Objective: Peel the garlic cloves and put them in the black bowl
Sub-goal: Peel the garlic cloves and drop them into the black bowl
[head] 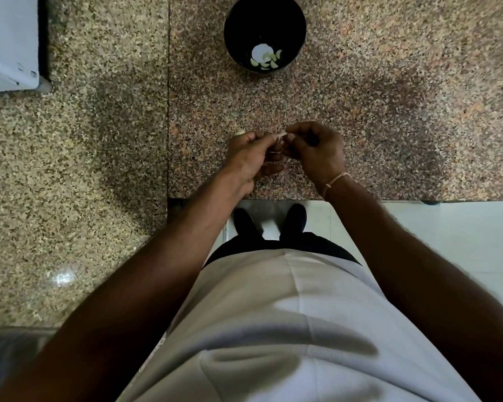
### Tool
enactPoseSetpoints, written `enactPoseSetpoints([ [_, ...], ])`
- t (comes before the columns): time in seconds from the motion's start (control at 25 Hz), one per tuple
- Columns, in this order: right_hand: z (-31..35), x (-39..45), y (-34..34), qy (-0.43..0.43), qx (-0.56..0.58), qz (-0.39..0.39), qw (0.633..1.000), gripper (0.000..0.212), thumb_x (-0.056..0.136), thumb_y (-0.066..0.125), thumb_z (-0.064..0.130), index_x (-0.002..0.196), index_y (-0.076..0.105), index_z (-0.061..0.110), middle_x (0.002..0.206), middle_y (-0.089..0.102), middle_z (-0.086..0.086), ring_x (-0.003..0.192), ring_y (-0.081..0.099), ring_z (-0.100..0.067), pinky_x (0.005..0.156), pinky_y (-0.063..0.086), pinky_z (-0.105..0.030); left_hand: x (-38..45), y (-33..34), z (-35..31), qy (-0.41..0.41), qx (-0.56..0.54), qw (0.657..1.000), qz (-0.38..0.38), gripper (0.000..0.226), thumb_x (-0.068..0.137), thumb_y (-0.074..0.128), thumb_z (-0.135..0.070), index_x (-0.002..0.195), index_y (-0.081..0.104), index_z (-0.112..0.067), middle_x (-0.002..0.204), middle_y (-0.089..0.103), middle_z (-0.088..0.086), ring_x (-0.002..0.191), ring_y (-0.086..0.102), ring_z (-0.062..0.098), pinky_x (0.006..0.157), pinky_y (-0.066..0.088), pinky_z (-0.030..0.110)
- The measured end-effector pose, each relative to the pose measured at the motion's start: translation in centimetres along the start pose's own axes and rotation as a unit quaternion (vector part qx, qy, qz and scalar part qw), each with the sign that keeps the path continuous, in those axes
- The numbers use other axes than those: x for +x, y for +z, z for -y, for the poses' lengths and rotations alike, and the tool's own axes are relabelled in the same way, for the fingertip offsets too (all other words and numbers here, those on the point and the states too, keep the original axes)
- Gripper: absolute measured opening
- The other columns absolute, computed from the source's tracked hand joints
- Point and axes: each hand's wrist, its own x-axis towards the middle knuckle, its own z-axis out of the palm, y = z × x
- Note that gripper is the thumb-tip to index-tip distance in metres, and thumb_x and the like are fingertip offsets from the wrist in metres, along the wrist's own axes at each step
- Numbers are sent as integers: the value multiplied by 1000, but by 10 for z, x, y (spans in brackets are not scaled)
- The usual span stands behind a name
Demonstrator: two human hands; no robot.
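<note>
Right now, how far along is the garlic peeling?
Partly done: several peeled cloves already lie in the black bowl. In hand: the left hand and right hand pinch one clove between them, skin coming off. That clove is not yet in the bowl; unpeeled stock isn't clearly visible.

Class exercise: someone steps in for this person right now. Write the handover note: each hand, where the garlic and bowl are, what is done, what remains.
Left hand and right hand together pinch one garlic clove over the stone counter, its skin partly pulled away.
The black bowl stands farther back on the counter with several peeled cloves inside.
Done: those cloves.
Left: finish peeling this one and drop it in the bowl. Something pale shows just behind the left hand; I cannot tell what it is.
</note>
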Motion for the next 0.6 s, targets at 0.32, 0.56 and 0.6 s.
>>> enactPoseSetpoints([
  [0.32, -3, -3, 3, 12, -6, 8, 1000, 13, 93, 71, 1, 106, 74, -1, 92, 78, -17, 87, 78, -28, 81, 65, -42, 2, 0, 6, 43, 61, 997, 11, 9, 99, 71, -18, 96, 70, -10, 107, 76, 22, 83, 72, 26, 61, 61, 33],
  [0.56, -5, 3, 2, 24, 25, -4, 999, 5, 96, 70, 3, 99, 74, 3, 88, 77, -18, 82, 78, -29, 78, 64, -46, 1, 1, 1, 54, 70, 996, 11, 9, 98, 72, -19, 95, 70, -10, 92, 75, 11, 76, 69, 18, 58, 60, 32],
  [0.6, -3, 3, 3, 31, 37, -7, 999, 6, 96, 69, 2, 99, 73, 1, 87, 77, -17, 79, 77, -26, 75, 64, -41, 0, 1, 0, 50, 65, 997, 7, 10, 98, 73, -19, 96, 70, -10, 91, 75, 11, 75, 68, 17, 57, 60, 31],
])
